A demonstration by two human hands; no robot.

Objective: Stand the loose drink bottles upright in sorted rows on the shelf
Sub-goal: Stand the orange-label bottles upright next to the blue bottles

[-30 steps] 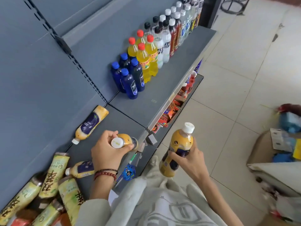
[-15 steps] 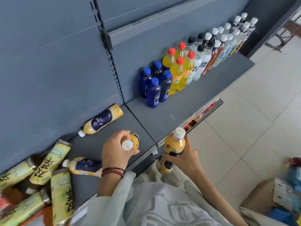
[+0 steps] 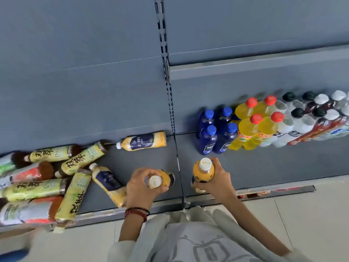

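Yellow bottle (image 3: 163, 179) gripped in left hand (image 3: 140, 184), twin bottle (image 3: 204, 172) in right hand (image 3: 218, 179); sorted rows (image 3: 251, 127) stand far right on shelf (image 3: 283, 167), loose heap (image 3: 56, 178) lies left, unsorted.

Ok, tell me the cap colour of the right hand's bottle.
White cap, seen clearly in head view.

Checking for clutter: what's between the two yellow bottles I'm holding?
Only the shelf seam, on bare grey shelf, between the left bottle and the right bottle, in the head view.
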